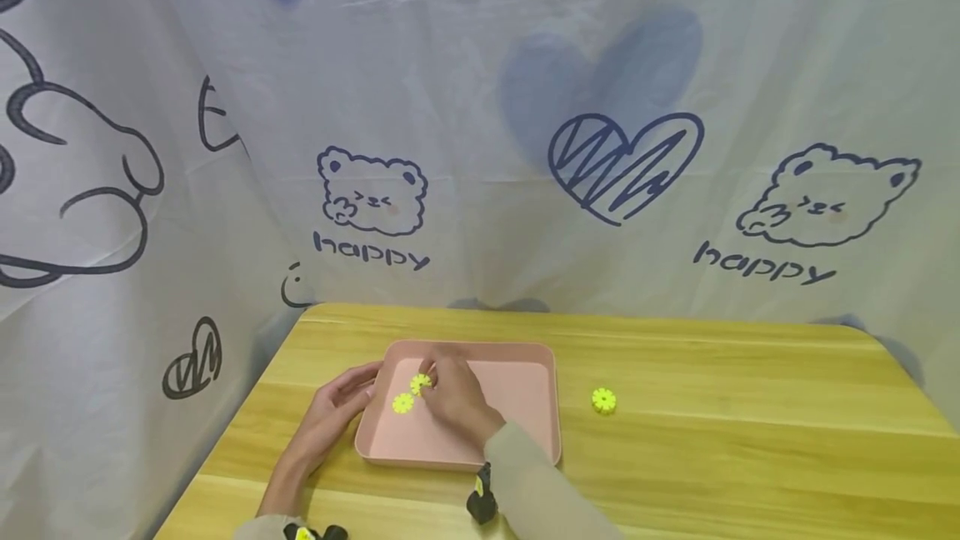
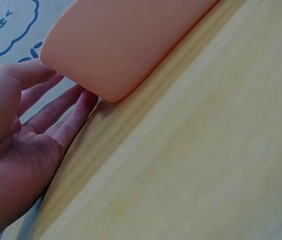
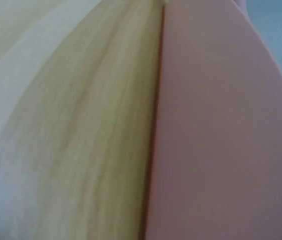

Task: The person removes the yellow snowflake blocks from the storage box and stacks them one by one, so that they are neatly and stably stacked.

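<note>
A shallow pink tray [image 1: 517,394] lies on the wooden table. Against its left wall rests my left hand [image 1: 333,407], fingers extended; in the left wrist view its fingertips [image 2: 88,97] touch the tray's outer corner. Over the tray's left half, my right hand [image 1: 457,394] pinches a bright yellow notched snowflake building disc [image 1: 420,384] between thumb and finger, close to the tray floor. A second yellow disc [image 1: 402,402] lies just left and nearer on that floor. The right wrist view has only the tray's outer wall [image 3: 221,125] and the table, with the hand hidden.
To the right of the tray, another yellow snowflake disc, seemingly stacked [image 1: 603,401], lies on the table [image 1: 712,440]. A white printed curtain [image 1: 480,215] hangs behind and along the left side of the table.
</note>
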{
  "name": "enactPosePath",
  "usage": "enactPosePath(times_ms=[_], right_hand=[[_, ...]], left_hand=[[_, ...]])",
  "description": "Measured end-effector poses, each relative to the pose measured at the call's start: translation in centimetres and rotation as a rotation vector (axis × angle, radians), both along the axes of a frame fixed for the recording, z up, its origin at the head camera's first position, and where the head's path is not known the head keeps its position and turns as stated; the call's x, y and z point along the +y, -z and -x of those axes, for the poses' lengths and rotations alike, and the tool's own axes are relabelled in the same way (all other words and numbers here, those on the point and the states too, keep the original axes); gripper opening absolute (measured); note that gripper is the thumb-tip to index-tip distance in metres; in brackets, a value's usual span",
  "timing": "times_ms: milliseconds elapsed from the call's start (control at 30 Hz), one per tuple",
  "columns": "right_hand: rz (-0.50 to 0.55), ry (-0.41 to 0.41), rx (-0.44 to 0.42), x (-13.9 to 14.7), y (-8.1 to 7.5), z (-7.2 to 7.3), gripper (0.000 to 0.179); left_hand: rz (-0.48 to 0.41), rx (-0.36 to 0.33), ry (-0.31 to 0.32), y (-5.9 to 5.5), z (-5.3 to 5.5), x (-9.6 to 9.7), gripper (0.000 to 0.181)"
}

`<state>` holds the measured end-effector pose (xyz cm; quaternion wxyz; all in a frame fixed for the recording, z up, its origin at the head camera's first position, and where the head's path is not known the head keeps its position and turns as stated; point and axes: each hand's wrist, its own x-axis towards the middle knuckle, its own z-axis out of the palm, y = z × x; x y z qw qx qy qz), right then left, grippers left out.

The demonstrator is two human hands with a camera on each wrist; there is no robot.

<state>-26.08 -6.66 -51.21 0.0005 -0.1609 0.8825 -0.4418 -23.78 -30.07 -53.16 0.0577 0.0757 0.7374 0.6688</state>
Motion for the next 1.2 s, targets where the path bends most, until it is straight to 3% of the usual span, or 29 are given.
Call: enactPosePath(times_ms=[167,433,733,1067,1200], right_hand=[[0.120,-0.083,-0.058,1.3,-0.4,0.0,0.015],[0.347,-0.116,-0.152,3.8,-1.4,-0.4,0.017],[0.345,-0.093,-0.110,7.7,-2.7,-1.9,0.025],[0.373,-0.050,-0.014,10.6,-3.6,-4.1,0.019],[0.413,-0.014,-0.033,11.6,-3.9,-5.1,0.021]], left_hand=[[0.013,-0.001,-0.015,-0.1,-0.1,-0.1,0.051],[0.017,-0.003,-0.015,-0.2,-0.1,-0.2,0.052],[0.016,0.010,-0.010,-0.1,0.0,-0.3,0.051],[0.006,-0.007,-0.011,-0.1,0.0,-0.2,0.051],[0.008,-0.012,-0.014,-0.1,-0.1,-0.1,0.051]])
